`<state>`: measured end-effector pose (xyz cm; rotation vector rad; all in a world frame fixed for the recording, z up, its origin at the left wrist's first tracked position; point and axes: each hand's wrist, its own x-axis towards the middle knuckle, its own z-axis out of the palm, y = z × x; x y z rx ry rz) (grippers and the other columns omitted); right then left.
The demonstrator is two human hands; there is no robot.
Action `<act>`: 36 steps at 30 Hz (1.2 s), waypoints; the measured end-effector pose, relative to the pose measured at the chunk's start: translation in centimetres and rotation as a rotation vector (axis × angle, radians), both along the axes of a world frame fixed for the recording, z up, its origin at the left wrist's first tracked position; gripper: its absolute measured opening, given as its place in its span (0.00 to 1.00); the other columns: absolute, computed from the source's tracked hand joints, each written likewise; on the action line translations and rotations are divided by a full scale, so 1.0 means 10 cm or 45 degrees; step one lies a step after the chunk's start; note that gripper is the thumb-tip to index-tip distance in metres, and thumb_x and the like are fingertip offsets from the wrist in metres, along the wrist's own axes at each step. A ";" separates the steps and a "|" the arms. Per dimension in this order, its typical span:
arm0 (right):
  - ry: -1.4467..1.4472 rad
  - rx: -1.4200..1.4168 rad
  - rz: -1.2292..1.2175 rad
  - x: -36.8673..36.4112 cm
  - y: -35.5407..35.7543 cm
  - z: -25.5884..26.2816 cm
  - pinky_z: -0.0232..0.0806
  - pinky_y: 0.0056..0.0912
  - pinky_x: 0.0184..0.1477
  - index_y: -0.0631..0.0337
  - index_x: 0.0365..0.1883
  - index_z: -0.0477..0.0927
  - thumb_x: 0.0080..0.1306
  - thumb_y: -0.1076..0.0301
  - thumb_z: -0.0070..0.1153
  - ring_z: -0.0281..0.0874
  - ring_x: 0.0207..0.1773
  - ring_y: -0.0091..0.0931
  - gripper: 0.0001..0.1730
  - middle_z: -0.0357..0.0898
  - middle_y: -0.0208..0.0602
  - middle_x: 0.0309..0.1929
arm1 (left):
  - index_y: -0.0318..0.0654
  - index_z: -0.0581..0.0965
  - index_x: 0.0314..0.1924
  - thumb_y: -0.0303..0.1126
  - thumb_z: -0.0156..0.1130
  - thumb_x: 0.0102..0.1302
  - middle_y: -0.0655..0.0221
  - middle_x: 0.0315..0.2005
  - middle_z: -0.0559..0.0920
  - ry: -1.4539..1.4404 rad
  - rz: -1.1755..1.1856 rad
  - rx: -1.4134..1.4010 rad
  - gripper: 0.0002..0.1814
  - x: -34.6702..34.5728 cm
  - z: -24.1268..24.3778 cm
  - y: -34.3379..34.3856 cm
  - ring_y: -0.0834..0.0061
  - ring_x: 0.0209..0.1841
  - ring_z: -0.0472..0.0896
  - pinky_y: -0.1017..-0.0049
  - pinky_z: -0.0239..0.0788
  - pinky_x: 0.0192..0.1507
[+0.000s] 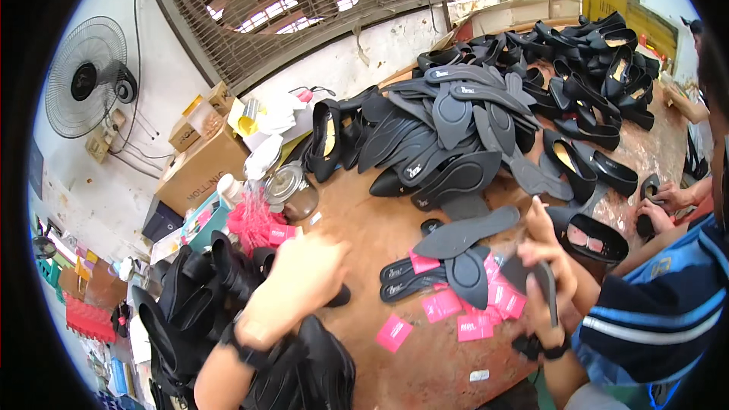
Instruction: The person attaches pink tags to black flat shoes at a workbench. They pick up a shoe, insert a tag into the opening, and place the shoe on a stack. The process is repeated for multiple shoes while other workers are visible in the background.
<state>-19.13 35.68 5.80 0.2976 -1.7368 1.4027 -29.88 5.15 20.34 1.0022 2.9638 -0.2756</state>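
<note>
My left hand (310, 265), with a black watch on the wrist, is blurred over the left side of the wooden table (364, 228). A black rounded piece (340, 297) shows just under its fingers; whether it is held cannot be told. At the right, my right hand (541, 310), with a black wristband, grips a dark insole (551, 293). Close above it is a co-worker's hand (538, 222), partly overlapping. Between my hands lie loose black insoles (467, 233) on scattered pink cards (444, 304). Behind them rises a large heap of black insoles (450, 108).
Black shoes (188, 302) crowd the near left, more (609, 68) the back right. A glass jar (291, 191), pink shredded material (256, 222) and a cardboard box (199, 168) stand at the left. A co-worker in a striped garment (655, 319) is close at the right; another's hands (660, 205) hold a shoe.
</note>
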 end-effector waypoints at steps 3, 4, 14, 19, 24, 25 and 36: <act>-0.284 -0.237 -0.089 0.33 -0.38 0.09 0.72 0.35 0.49 0.55 0.27 0.59 0.57 0.75 0.63 0.79 0.42 0.32 0.20 0.73 0.39 0.35 | 0.37 0.82 0.39 0.30 0.64 0.56 0.65 0.38 0.84 0.040 -0.268 -0.161 0.11 -1.01 -0.93 0.40 0.60 0.51 0.79 0.62 0.78 0.44; -0.334 -0.108 -0.087 0.52 -0.37 -0.14 0.71 0.36 0.50 0.59 0.39 0.64 0.58 0.72 0.64 0.77 0.45 0.32 0.19 0.72 0.41 0.42 | 0.37 0.82 0.40 0.30 0.63 0.56 0.65 0.40 0.84 0.099 -0.339 -0.052 0.11 -1.30 -1.26 0.46 0.60 0.52 0.78 0.62 0.78 0.43; -0.954 -0.578 0.392 0.74 -0.21 -0.12 0.69 0.33 0.53 0.65 0.62 0.67 0.61 0.70 0.64 0.75 0.50 0.28 0.32 0.72 0.40 0.50 | 0.37 0.84 0.39 0.44 0.73 0.52 0.57 0.35 0.86 -0.285 -0.074 0.138 0.20 -1.52 -1.31 0.50 0.54 0.44 0.82 0.62 0.71 0.49; -1.125 -0.653 0.639 0.79 0.00 -0.03 0.63 0.28 0.62 0.66 0.69 0.64 0.70 0.70 0.57 0.72 0.57 0.20 0.30 0.76 0.39 0.57 | 0.31 0.79 0.45 0.32 0.70 0.63 0.72 0.37 0.83 -1.119 0.420 1.019 0.15 -0.48 -0.39 0.05 0.84 0.41 0.78 0.76 0.72 0.47; -1.209 -1.006 1.062 0.93 -0.16 0.01 0.75 0.28 0.46 0.65 0.67 0.64 0.75 0.63 0.48 0.78 0.46 0.24 0.26 0.79 0.40 0.51 | 0.13 0.65 0.63 0.32 0.82 0.47 0.42 0.57 0.77 -1.722 0.344 1.893 0.49 1.36 0.10 -0.50 0.59 0.58 0.79 0.63 0.64 0.65; -1.236 -1.080 1.075 0.98 -0.13 0.01 0.76 0.30 0.45 0.65 0.67 0.64 0.76 0.63 0.47 0.79 0.46 0.25 0.25 0.79 0.41 0.51 | 0.17 0.66 0.65 0.34 0.84 0.44 0.50 0.50 0.82 -1.385 0.697 1.872 0.52 1.72 0.09 -0.34 0.63 0.51 0.83 0.65 0.70 0.59; -1.106 -0.347 0.676 1.45 -0.09 0.07 0.69 0.27 0.47 0.73 0.51 0.78 0.79 0.47 0.36 0.77 0.44 0.25 0.33 0.80 0.44 0.49 | 0.25 0.62 0.68 0.31 0.77 0.49 0.44 0.59 0.73 -0.466 0.488 1.041 0.48 2.78 -1.86 0.87 0.47 0.58 0.73 0.58 0.66 0.58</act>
